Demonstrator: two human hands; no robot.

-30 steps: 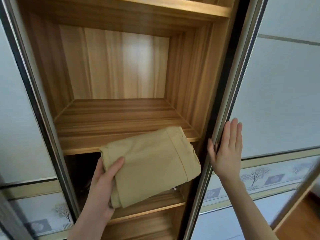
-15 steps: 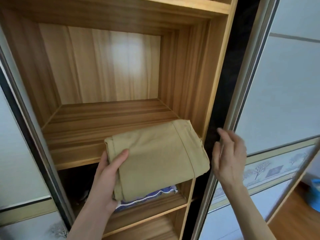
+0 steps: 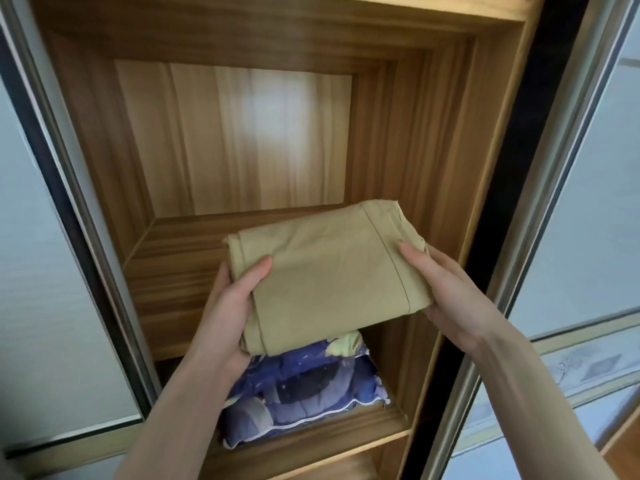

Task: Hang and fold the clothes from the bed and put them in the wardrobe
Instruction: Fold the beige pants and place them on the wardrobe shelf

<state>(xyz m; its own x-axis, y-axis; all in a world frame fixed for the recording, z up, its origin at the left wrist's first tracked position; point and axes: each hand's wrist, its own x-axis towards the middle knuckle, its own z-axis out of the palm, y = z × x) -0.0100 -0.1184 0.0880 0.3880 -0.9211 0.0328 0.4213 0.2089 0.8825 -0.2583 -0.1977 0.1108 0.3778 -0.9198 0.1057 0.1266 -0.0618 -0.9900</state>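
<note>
A wooden wardrobe (image 3: 242,140) filled most of the view, w/ sliding doors pushed to either side: a pale door on the left (image 3: 41,289) and another on the right (image 3: 581,202), the latter carrying a patterned band low down. The open section was divided by shelves; the upper shelf (image 3: 166,282) was seen as a bare board at approx. hand height, and a lower shelf (image 3: 311,441) was seen beneath it.

On the lower shelf a blue and purple patterned bundle (image 3: 298,386), edged w/ white piping, was lying.

A folded tan garment (image 3: 329,275) was held at the front of the upper shelf, its far part over the board and its near edge jutting out past the shelf front, above the bundle. Whether it was touching the board couldn't be told.

The garment was gripped from both ends. The left hand (image 3: 232,306) was clamped on the left end, thumb on top, fingers hidden under the cloth. The right hand (image 3: 446,289) was closed on the right end, thumb laid across the top near the seam.
</note>
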